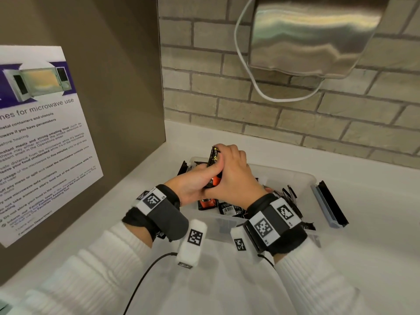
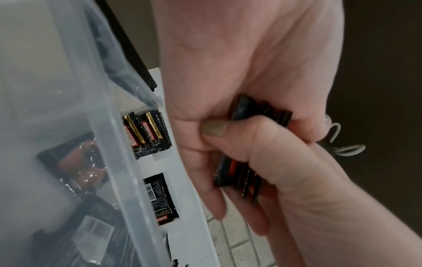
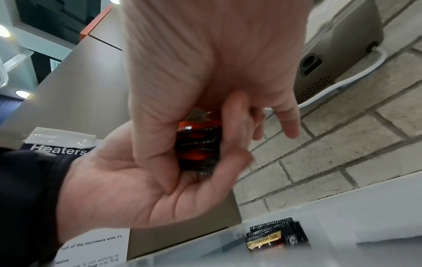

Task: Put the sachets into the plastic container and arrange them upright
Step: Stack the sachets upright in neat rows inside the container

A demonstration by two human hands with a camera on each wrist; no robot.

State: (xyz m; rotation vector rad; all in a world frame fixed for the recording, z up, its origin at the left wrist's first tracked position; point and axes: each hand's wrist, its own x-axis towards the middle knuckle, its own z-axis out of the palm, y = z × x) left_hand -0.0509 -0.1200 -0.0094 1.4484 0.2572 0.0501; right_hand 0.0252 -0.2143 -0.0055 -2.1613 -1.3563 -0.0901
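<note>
Both hands hold one stack of black and orange sachets (image 1: 214, 156) above the left end of the clear plastic container (image 1: 295, 176). My left hand (image 1: 191, 185) grips the stack's lower part, thumb across the front. My right hand (image 1: 231, 176) wraps over its upper part from the right. In the left wrist view the left hand (image 2: 285, 171) curls round the stack's edges (image 2: 242, 177), with the right hand (image 2: 228, 63) above. In the right wrist view the stack (image 3: 198, 144) sits pinched between both palms. Several loose sachets (image 1: 229, 209) lie flat inside the container.
A blue and black lid-like piece (image 1: 329, 205) lies right of the container on the white counter (image 1: 363, 258). A brown panel with a microwave notice (image 1: 45, 144) stands close on the left. On the brick wall behind hangs a steel dispenser (image 1: 313, 35) with a white cable.
</note>
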